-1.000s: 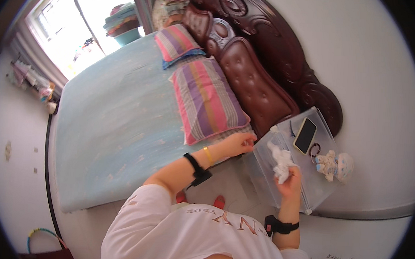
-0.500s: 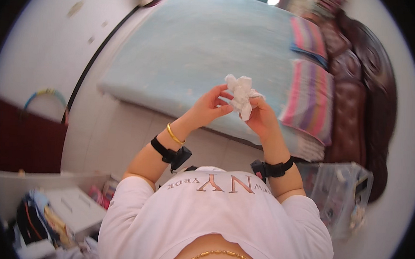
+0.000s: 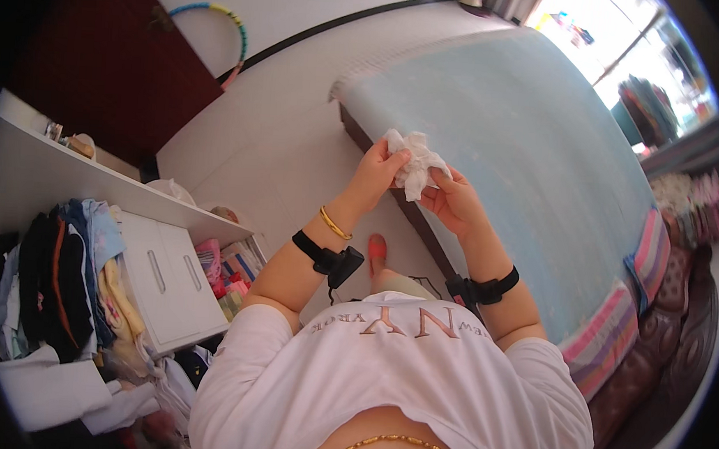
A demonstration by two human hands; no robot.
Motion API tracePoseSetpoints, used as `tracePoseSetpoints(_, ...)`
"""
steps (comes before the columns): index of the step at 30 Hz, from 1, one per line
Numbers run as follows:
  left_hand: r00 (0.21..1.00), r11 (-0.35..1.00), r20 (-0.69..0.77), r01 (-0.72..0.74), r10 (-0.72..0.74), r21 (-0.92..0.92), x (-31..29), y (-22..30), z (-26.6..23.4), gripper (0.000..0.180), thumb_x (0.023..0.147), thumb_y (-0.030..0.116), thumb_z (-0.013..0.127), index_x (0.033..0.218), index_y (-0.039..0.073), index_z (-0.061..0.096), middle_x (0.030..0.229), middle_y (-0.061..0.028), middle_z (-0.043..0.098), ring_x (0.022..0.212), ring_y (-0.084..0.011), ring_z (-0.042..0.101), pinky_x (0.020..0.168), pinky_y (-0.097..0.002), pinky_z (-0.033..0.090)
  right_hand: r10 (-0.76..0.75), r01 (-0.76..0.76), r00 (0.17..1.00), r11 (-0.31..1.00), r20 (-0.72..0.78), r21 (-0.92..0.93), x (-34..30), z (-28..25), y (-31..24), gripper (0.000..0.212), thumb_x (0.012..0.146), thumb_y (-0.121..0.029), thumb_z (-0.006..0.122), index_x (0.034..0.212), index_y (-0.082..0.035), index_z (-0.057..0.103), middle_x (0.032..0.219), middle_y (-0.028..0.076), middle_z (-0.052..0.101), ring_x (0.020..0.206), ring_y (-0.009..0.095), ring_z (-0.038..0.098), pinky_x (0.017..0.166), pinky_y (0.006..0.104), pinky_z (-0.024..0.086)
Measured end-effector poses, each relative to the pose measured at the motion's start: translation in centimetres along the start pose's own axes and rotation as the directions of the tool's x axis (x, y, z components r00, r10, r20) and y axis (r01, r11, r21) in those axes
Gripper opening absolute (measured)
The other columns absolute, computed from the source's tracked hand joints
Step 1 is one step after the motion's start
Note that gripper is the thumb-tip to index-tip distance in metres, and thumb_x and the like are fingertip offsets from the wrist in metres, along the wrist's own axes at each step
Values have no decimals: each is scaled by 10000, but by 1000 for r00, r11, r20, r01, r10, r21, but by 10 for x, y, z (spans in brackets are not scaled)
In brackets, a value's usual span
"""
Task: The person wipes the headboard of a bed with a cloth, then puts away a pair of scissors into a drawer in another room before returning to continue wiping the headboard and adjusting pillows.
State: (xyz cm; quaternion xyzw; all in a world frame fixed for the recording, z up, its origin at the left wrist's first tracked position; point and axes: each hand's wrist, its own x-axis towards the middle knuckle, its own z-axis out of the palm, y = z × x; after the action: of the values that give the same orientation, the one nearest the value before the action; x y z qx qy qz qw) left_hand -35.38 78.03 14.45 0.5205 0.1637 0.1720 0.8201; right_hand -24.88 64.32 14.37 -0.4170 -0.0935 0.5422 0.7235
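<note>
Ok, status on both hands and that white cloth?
Left hand and right hand both gripping crumpled white cloth. Held above bed edge. Nothing obstructing.

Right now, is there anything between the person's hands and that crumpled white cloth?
Nothing visible. The left hand and the right hand both grip the crumpled white cloth directly, fingers on its folds, held up in the air above the edge of the bed.

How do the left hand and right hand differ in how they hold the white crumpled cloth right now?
The left hand pinches the white crumpled cloth from its upper left edge with fingers pointing up; the right hand cups it from below, palm open toward the camera. The left wrist carries a gold bangle above its black strap; the right wrist shows only a black strap. Both touch the cloth, raised over the bed.
</note>
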Motion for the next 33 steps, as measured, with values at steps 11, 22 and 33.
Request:
tracePoseSetpoints(11, 917, 999, -398, 5, 17, 54, 131, 120, -257, 257, 890, 197, 523, 1087, 40, 473, 967, -32, 572, 814, -120, 588, 680, -261, 502, -17, 82, 985, 918, 170, -388, 337, 144, 5, 271, 884, -143, 528, 1131, -33, 546, 977, 34, 593, 793, 101, 542, 654, 237, 432)
tracePoseSetpoints(22, 931, 974, -285, -216, 227, 73, 308, 243, -457, 366, 819, 84, 636, 1140, 70, 460, 1030, -20, 559, 966, -123, 553, 789, -250, 475, 159, -66, 943, 950, 294, -304, 639, 275, -12, 174, 856, -127, 541, 997, -24, 539, 858, 39, 584, 773, 106, 552, 635, 242, 452)
tracePoseSetpoints(33, 979, 996, 185, 82, -84, 19, 621, 325, -573, 470, 825, 71, 638, 1231, 86, 402, 1114, -13, 534, 1015, -120, 539, 809, -260, 477, -8, 15, 999, 984, -45, 176, 875, 266, -131, 204, 890, -63, 433, 1081, -21, 491, 1055, 82, 558, 942, 190, 569, 778, 338, 502)
